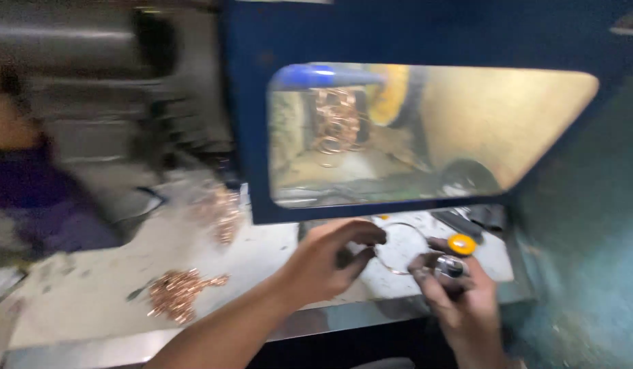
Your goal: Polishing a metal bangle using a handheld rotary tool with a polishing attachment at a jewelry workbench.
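A thin ring (400, 247) is being held between the left hand (330, 260) at 9 o'clock and the right hand (453, 287) at 4 o'clock, on the bench (91, 294). A heap of rings (176, 292) is lying well apart at 9 o'clock; the windowed door (426, 137) is standing behind at 12 o'clock.

Both forearms are seen bare, no sleeves being shown, while dark grime is smeared over the fingers of the right hand (460, 290).

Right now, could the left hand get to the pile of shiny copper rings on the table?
Probably yes. The pile of copper rings lies in the open on the table, off to the left hand's own side, with nothing between them. But that hand is busy pinching a thin wire ring, so it would need to let go first.
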